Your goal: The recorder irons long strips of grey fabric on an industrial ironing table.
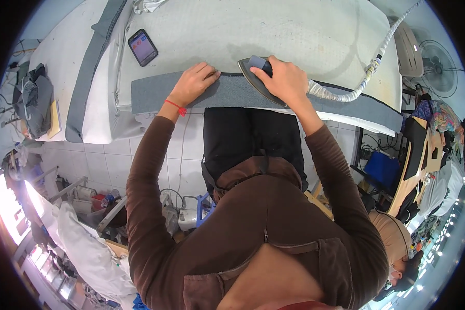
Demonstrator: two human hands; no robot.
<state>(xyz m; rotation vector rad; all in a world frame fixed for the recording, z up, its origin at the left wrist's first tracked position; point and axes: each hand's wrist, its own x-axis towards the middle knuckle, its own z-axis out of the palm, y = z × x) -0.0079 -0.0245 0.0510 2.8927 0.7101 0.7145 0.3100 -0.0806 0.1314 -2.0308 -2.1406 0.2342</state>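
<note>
A long grey fabric strip [155, 94] lies along the near edge of the white padded ironing table [206, 36]. My right hand [289, 80] is closed round the handle of an iron [259, 62], which rests on the strip with its tip pointing to the far left. To the left of the iron, my left hand [194, 82] has its fingers curled and pressed together at the strip's far edge, pinching the fabric. A wrapped white hose [341, 97] runs from behind the iron up to the right.
A phone [142, 47] lies on the table beyond my left hand. Another grey strip [82, 98] hangs over the table's left part. At the right stand a fan [439, 68] and a blue bin-like object [381, 168]. Behind me at the lower right is another person [392, 240].
</note>
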